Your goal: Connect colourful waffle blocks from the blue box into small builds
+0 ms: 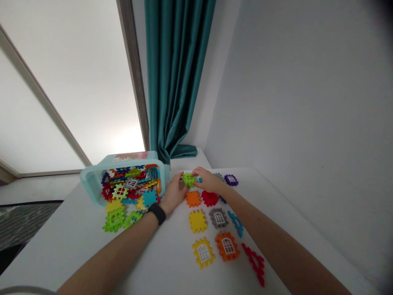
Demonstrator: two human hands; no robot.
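My left hand, with a black wristwatch on its wrist, and my right hand meet over a lime-green plastic interlocking piece. Both hands grip it from either side. A small teal piece shows under my right fingers, partly hidden. Just below my hands lie an orange square piece and a red flower-shaped piece. Further toward me, a yellow square piece, a grey window piece and an orange window piece rest on the white table.
A pale turquoise plastic box lies tipped on its side left of my hands, full of multicoloured pieces, with several spilled in front of it. More pieces lie right of my hands. A teal curtain hangs behind, and a white wall runs along the table's right side.
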